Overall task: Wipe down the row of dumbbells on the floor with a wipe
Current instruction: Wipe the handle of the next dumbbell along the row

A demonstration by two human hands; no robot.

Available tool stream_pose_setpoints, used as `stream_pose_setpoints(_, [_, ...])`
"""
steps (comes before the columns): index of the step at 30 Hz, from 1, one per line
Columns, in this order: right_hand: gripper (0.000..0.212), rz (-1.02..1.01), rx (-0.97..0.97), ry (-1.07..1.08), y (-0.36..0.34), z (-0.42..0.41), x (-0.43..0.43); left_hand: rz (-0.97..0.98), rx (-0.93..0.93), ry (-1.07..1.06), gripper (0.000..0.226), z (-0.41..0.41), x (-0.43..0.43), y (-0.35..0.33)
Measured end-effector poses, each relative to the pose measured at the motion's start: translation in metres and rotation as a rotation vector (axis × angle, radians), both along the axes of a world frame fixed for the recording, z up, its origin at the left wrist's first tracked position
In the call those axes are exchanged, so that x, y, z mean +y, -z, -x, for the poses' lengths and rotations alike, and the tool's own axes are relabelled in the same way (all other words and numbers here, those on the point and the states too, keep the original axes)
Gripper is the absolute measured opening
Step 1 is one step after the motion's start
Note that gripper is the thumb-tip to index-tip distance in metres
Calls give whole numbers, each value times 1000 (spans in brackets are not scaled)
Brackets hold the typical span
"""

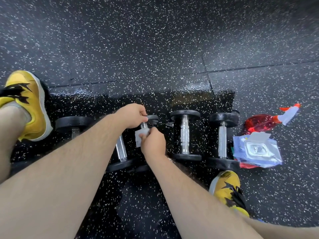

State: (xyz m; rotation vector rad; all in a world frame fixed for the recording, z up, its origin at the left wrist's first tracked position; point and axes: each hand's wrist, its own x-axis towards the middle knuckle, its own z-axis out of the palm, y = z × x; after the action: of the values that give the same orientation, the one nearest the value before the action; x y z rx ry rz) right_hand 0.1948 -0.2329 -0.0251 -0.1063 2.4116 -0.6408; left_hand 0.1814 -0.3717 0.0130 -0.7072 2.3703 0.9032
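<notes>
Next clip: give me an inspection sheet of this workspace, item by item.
Surface: black speckled rubber floor, glossy patch behind the row.
Job's things: dumbbells lie side by side in a row; white wipe on a mid-row handle.
Clutter: wipes pack, lid open; red spray bottle lying beside it.
Grippers: left hand grips that mid-row dumbbell's far end; right hand pinches the wipe.
Cables: nothing seen.
Surroundings: yellow shoes at either end of the row.
</notes>
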Motion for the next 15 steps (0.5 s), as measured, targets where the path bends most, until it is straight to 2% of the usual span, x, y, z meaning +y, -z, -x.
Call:
stream_pose_setpoints(4, [24, 29, 15, 6, 1, -2, 4, -30, 17, -27, 4, -4, 0, 1])
stream_pose_setpoints(10, [31, 81, -13, 63, 3, 5, -2, -80, 45, -80, 10, -8, 2, 4])
stream_pose_setpoints(15, [29, -19, 38, -69, 0, 1, -7, -91, 33, -80, 9, -13, -3, 6])
